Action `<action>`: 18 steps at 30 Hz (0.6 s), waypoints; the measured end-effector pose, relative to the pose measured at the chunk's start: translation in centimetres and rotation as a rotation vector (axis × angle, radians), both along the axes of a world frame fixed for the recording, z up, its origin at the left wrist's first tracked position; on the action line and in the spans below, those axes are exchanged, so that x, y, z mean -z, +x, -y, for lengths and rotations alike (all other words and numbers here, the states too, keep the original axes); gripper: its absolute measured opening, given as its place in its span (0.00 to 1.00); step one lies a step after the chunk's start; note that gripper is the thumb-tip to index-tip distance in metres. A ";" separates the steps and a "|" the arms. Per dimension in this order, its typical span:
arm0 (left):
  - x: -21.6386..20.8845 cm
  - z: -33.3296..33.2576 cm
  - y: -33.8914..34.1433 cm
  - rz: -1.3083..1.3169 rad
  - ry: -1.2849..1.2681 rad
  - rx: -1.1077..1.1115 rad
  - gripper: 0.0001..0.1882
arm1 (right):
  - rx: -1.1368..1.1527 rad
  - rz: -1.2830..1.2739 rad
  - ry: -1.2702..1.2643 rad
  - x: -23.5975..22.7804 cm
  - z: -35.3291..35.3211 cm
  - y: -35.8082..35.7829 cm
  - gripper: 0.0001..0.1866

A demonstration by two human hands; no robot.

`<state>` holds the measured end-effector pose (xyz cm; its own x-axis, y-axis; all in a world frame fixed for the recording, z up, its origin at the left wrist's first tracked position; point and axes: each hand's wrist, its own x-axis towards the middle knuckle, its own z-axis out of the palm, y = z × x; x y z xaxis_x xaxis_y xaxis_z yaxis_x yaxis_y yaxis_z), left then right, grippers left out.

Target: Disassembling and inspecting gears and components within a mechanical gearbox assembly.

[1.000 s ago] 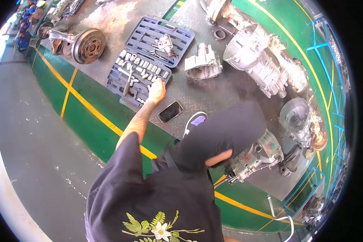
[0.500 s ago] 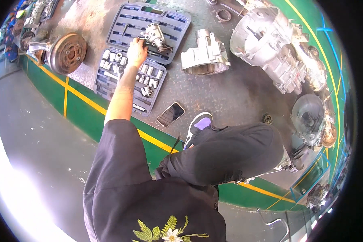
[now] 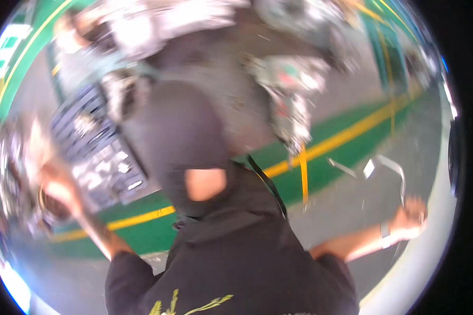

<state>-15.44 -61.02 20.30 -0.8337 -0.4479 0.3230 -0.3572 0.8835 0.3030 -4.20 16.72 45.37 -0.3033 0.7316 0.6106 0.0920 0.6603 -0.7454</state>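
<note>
Head view, left to right: the left hand is smeared by blur in front of a round brownish drum, and whether its fingers are apart or closed on anything cannot be told. Just right of it, the tool case is already open, a loose metal part lying in its lid, pale sockets filling the tray; nothing looks packed away yet. Farther right, a metal assembly lies unjoined to that part. At far right, the right hand looks curled, touching or overlapping a bent pale tube; a grip on it cannot be confirmed.
</note>
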 end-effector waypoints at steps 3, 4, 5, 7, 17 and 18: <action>-16.4 -15.8 -1.9 -0.433 0.019 0.086 0.20 | -0.607 -0.322 -0.787 -0.1 2.8 2.1 0.20; -17.3 -21.2 -2.0 -0.461 0.147 0.246 0.19 | -0.382 -0.359 -0.708 -0.1 3.8 3.4 0.20; -18.2 -26.4 -1.8 -0.477 0.261 0.397 0.19 | -0.346 -0.388 -0.702 0.2 4.1 5.3 0.20; -15.3 -37.2 -1.9 -0.381 0.277 0.992 0.04 | -0.193 -0.469 -0.675 1.4 4.0 9.0 0.21; 7.0 -55.5 1.5 0.205 0.710 1.354 0.05 | -0.163 -0.611 -0.727 4.5 2.0 23.4 0.20; 7.2 -55.7 2.0 0.204 0.660 1.381 0.05 | -0.133 -0.620 -0.722 4.8 1.9 24.3 0.20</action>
